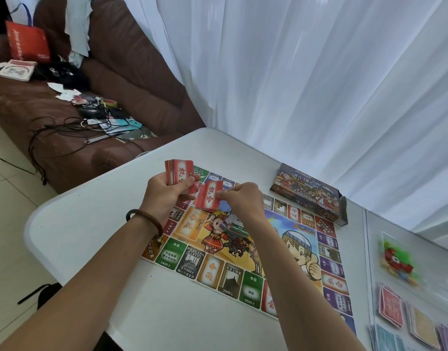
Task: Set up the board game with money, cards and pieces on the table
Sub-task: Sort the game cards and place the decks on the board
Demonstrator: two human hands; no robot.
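A colourful game board (245, 252) lies flat on the white table (96, 224). My left hand (167, 196) holds a stack of red cards (178, 172) upright above the board's far left corner. My right hand (243, 201) pinches a smaller bunch of red cards (209, 196) just to the right of that stack, over the board. A small pile of banknotes (236, 229) rests on the board's middle, partly hidden by my right wrist.
The game box (309, 193) lies at the table's far edge by the white curtain. To the right sit a bag of coloured pieces (397, 262) and stacks of cards and money (407, 320). A cluttered brown sofa (91, 97) stands at the left.
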